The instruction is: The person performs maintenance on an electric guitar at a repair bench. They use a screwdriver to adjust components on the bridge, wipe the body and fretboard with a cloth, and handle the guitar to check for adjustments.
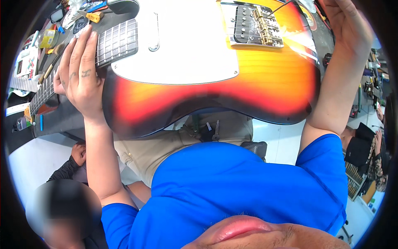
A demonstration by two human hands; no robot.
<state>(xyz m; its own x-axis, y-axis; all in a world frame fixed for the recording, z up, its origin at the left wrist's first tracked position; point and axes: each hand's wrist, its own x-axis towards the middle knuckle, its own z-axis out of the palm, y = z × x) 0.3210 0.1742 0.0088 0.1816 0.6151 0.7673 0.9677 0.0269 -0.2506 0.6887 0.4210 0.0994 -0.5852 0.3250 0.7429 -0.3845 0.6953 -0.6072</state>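
Observation:
An electric guitar (211, 93) with an orange-to-black sunburst body and a white pickguard (178, 62) lies face up in front of me, its lower edge above my lap. My left hand (81, 70) is at the fretted neck (117, 41), fingers stretched together across the strings, thumb hidden. At the upper right, my right hand (348, 18) is raised beyond the body's end; the picture's edge cuts off its fingers. A thin dark rod (282, 7) slants down to the metal bridge (265, 27), its upper end out of view.
Tools and a yellow-labelled container (48, 38) crowd the dark workbench (68, 110) at left. Another fretted neck (43, 97) lies there. A person in a dark cap (68, 203) sits at lower left. Another person's arm (378, 141) shows at far right, near a wooden rack (354, 180).

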